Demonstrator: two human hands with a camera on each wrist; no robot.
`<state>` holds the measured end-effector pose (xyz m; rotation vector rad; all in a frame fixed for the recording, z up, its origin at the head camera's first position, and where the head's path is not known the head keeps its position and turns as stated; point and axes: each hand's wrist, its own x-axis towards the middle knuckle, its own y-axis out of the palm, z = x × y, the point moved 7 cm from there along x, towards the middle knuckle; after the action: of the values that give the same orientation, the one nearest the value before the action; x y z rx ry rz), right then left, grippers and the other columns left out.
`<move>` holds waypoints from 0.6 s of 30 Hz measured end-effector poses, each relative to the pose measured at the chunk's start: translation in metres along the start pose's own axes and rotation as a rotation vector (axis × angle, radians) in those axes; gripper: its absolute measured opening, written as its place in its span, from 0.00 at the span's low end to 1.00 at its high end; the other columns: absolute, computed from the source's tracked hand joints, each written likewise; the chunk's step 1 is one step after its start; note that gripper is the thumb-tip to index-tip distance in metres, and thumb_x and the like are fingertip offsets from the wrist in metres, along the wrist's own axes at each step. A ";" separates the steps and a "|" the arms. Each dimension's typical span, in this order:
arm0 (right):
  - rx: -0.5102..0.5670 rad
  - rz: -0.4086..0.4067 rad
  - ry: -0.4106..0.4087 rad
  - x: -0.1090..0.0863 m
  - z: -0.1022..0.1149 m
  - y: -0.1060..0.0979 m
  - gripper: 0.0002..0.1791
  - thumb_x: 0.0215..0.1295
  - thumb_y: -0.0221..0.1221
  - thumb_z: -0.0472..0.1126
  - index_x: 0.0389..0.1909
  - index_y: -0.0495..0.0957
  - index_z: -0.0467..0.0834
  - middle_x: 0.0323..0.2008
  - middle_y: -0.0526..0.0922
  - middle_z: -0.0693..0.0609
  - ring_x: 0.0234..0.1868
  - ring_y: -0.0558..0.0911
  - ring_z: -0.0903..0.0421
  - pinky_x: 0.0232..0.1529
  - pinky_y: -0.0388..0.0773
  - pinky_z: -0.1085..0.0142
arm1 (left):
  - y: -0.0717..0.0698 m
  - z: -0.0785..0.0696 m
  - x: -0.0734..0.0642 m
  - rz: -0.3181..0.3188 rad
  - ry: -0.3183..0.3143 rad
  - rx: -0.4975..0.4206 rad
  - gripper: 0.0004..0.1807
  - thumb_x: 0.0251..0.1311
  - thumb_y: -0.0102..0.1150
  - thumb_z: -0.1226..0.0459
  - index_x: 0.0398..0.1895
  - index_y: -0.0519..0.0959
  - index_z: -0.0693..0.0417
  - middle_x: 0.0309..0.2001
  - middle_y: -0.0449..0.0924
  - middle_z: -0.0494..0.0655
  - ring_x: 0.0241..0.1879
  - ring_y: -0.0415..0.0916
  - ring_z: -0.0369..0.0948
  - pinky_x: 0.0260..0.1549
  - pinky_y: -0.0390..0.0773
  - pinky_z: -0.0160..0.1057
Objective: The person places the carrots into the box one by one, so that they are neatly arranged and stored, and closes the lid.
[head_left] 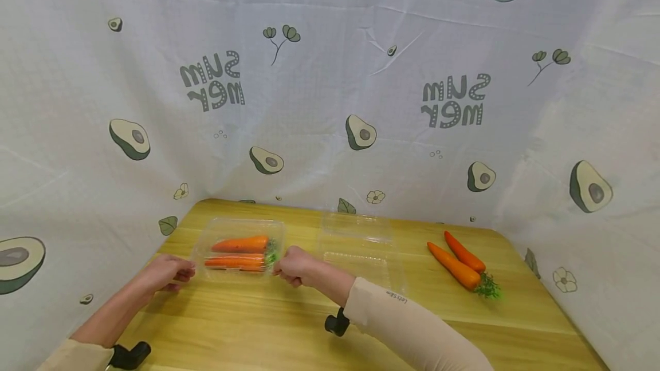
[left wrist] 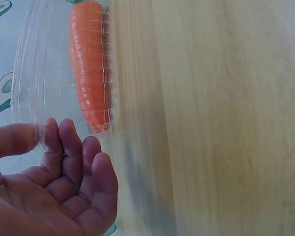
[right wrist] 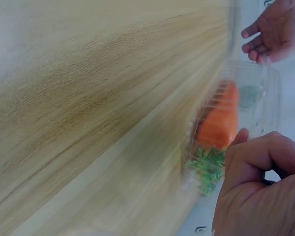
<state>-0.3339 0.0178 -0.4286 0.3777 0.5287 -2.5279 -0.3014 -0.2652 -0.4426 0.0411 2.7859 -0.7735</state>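
Your left fingers point(left wrist: 72, 147) and right fingers point(head_left: 286, 271) pinch the carrot box point(head_left: 234, 228). Clear container point(head_left: 368, 262), carrots point(head_left: 456, 269) lie right; curtain point(head_left: 319, 96) reads mirrored "summer".

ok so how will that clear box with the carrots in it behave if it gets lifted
The clear box looks thin and see-through, so its walls would probably flex under a grip. Its glossy surface may be slippery. The carrots inside are rounded, so they could roll if it tilts.

mirrored "summer" point(head_left: 455, 101) stands twice on the white curtain point(head_left: 309, 102), while lettering point(head_left: 396, 297) on the right sleeve point(head_left: 412, 325) is unclear.
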 end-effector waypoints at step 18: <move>-0.167 -0.034 -0.110 -0.028 0.014 -0.040 0.12 0.71 0.59 0.41 0.27 0.80 0.40 0.12 0.53 0.56 0.14 0.48 0.60 0.18 0.50 0.65 | -0.019 -0.029 -0.028 -0.366 0.179 0.290 0.25 0.72 0.51 0.56 0.57 0.73 0.72 0.53 0.76 0.70 0.48 0.74 0.59 0.45 0.75 0.57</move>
<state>-0.3349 0.0552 -0.3947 0.1680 0.7024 -2.4969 -0.2824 -0.2655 -0.4018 -0.3742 2.8584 -1.3181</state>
